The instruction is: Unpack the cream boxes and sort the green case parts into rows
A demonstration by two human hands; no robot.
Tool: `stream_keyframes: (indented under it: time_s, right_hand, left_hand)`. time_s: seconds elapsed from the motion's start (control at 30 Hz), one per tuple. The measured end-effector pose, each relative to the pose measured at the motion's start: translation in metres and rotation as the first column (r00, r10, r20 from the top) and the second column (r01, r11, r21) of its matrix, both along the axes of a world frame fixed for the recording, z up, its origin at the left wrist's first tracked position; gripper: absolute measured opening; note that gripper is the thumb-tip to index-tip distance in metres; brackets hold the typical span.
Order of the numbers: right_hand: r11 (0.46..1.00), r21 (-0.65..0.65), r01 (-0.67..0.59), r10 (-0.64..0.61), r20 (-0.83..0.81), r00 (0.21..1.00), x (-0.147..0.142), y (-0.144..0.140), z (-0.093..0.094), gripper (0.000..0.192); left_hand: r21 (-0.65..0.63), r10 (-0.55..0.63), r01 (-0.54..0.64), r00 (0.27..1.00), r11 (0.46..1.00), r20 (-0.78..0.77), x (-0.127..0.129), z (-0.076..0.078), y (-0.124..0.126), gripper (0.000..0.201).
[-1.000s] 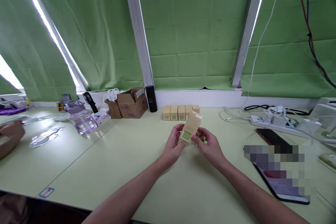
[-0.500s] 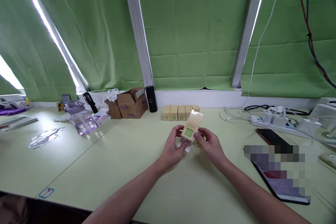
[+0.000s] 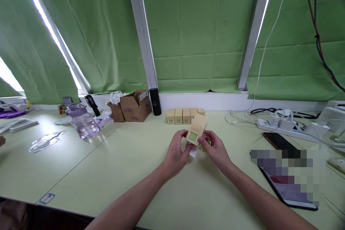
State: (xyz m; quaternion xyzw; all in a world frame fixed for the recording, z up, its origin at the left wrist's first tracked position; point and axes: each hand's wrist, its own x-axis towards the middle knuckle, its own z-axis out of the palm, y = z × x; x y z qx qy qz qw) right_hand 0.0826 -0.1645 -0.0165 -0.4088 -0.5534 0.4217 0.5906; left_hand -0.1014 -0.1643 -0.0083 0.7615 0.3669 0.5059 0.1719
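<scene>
Small tan box (image 3: 196,129) with a green square on its near face, held tilted above the middle of the table (image 3: 113,165), between both hands. Left hand (image 3: 176,151) at the box's lower left corner, thumb and fingertips pinching it. Right hand (image 3: 217,148) just right of the box, fingers curled, gripping its lower right edge. White slip of paper (image 3: 193,151) showing directly under the box, between the two hands. Row of matching boxes (image 3: 183,115) standing just beyond, near the far edge. Cardboard carton (image 3: 136,106) and black cylinder (image 3: 155,101) far left of the row; power strip (image 3: 283,124) with cables far right; dark tablet (image 3: 285,172) near right.
</scene>
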Motion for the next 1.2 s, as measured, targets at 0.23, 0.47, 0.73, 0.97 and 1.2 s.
stream_keyframes:
  time_s: [0.23,0.47,0.73,0.97,1.2]
  right_hand:
    - [0.999,-0.045,0.014,-0.016,-0.041,0.999,0.003,0.003,-0.001,0.061]
    - [0.999,-0.029,0.032,-0.033,-0.02,0.999,0.004,0.005,-0.003,0.062]
    - [1.0,-0.021,0.004,-0.003,0.015,1.0,0.001,0.001,0.002,0.062]
    - [0.999,-0.031,0.007,-0.006,0.034,0.999,0.003,0.003,-0.001,0.059]
    - [0.998,-0.029,0.051,-0.049,0.074,0.996,0.003,0.002,-0.001,0.061]
  left_hand:
    - [0.045,-0.05,0.051,0.998,0.998,-0.023,-0.002,-0.003,0.003,0.036]
    - [0.007,-0.024,0.024,0.999,1.0,0.03,-0.002,-0.003,0.004,0.032]
    - [-0.069,-0.003,0.008,0.997,0.998,0.072,0.001,0.0,0.002,0.027]
    - [-0.176,-0.048,0.065,0.994,0.982,0.1,0.002,0.007,-0.003,0.05]
    - [-0.223,-0.066,0.094,0.989,0.97,0.129,0.003,0.007,-0.003,0.056]
